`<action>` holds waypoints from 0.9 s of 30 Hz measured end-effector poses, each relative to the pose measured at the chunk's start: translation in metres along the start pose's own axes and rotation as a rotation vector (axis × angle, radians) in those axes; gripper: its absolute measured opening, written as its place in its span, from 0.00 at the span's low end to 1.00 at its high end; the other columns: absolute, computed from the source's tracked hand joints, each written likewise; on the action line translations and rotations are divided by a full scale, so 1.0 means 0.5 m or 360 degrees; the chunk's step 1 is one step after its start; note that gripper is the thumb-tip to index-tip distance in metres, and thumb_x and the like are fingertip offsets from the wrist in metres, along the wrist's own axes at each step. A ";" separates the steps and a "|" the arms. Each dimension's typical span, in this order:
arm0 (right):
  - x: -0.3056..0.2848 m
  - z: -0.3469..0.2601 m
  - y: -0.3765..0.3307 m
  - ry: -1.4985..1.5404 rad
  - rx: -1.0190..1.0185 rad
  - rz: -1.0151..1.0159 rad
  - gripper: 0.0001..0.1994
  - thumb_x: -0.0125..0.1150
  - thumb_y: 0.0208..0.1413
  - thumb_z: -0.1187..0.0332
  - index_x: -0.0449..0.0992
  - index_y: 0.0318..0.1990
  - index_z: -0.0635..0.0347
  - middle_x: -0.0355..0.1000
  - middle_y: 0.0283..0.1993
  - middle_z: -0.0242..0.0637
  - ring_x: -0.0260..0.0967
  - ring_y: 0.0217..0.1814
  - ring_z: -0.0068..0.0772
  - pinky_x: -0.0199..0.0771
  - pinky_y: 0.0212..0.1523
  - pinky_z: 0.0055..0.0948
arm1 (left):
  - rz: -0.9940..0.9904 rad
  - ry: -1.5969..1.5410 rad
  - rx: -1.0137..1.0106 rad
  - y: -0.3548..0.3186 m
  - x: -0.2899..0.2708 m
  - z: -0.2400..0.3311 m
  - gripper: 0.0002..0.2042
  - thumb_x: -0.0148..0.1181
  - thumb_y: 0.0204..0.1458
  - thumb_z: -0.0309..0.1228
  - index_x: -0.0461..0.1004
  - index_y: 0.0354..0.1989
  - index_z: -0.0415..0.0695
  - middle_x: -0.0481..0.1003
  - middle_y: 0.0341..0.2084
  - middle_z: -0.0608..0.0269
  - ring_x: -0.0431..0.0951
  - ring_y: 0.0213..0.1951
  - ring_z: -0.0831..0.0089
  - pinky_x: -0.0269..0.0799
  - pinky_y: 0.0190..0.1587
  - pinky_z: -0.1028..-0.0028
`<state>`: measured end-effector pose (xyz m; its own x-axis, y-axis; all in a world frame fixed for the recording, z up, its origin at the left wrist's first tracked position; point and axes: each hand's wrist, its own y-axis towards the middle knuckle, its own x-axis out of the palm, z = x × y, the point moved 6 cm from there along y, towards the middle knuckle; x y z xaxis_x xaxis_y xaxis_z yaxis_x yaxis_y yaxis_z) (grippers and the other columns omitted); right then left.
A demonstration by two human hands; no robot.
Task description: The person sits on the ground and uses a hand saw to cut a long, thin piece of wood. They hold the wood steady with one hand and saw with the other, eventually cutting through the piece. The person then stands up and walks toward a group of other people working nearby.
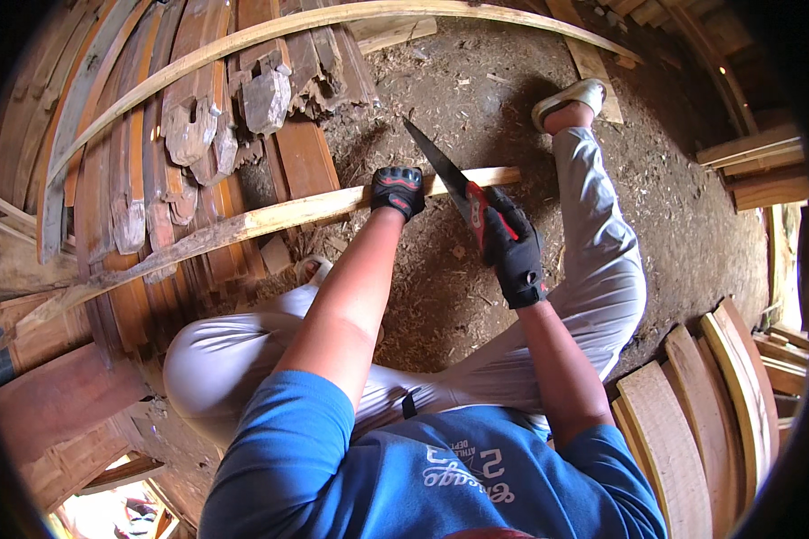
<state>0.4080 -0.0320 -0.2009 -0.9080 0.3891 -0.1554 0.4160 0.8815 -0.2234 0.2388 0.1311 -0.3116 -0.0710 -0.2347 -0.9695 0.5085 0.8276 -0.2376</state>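
Observation:
A long pale wooden strip runs from the lower left to the middle, lying across stacked boards. My left hand, in a black glove with red trim, is closed around the strip close to its right end. My right hand, gloved alike, grips the red and black handle of a hand saw. The saw's dark blade crosses the strip just right of my left hand, its tip pointing away to the upper left. Whether the teeth have bitten into the wood, I cannot tell.
Weathered planks with rotted, broken ends are piled at the left. Another long strip arches across the far side. More boards stand at the lower right, and beams at the right. Wood chips litter the dirt floor.

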 end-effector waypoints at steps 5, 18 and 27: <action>-0.005 -0.007 -0.017 -0.0033 0.0034 -0.0015 0.20 0.62 0.67 0.62 0.79 0.62 0.60 0.81 0.53 0.38 0.77 0.47 0.23 0.77 0.51 0.28 | 0.0066 0.0019 0.0013 -0.004 0.016 -0.013 0.13 0.59 0.53 0.39 0.82 0.44 0.51 0.81 0.44 0.55 0.83 0.49 0.57 0.77 0.50 0.55; -0.030 0.035 -0.011 0.0338 0.0141 0.0061 0.20 0.61 0.68 0.63 0.77 0.64 0.62 0.80 0.56 0.38 0.75 0.56 0.27 0.74 0.59 0.29 | -0.0070 0.0045 0.0001 0.003 -0.004 0.003 0.11 0.59 0.54 0.38 0.83 0.43 0.51 0.83 0.45 0.57 0.83 0.50 0.62 0.77 0.50 0.58; -0.029 0.028 -0.013 0.0345 0.0142 0.0070 0.21 0.59 0.71 0.62 0.75 0.66 0.60 0.79 0.41 0.26 0.63 0.24 0.10 0.63 0.25 0.16 | 0.0026 0.0055 0.0027 -0.002 -0.006 0.006 0.10 0.58 0.55 0.36 0.83 0.42 0.51 0.83 0.42 0.57 0.83 0.49 0.60 0.77 0.49 0.57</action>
<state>0.4194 -0.0470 -0.2105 -0.8745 0.4833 0.0411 0.4494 0.8391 -0.3065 0.2410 0.1292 -0.3083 -0.0924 -0.2033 -0.9748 0.5242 0.8224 -0.2212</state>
